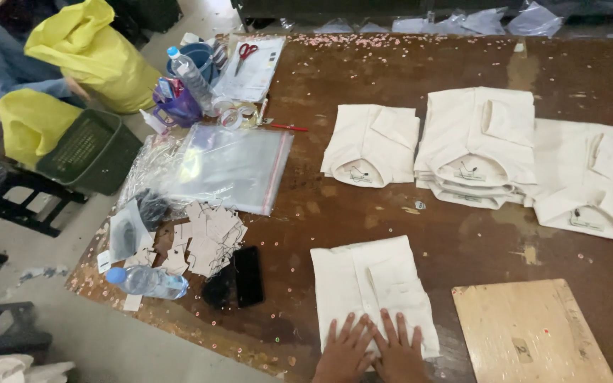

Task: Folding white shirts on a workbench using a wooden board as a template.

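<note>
From the head camera, the left hand (343,351) and the right hand (399,351) lie flat, fingers spread and gripping nothing, side by side on the near end of a folded cream cotton shirt (370,284) that rests close to the near edge of the scuffed dark-brown wooden table (391,213). I judge that a push toward that near edge could slide the shirt off or rumple its fold, since little table remains under the palms. A pale plywood board (530,333) hems it on the right and a black phone (248,275) lies to the left, while open tabletop stretches ahead toward the stack of folded cream shirts (477,149).
</note>
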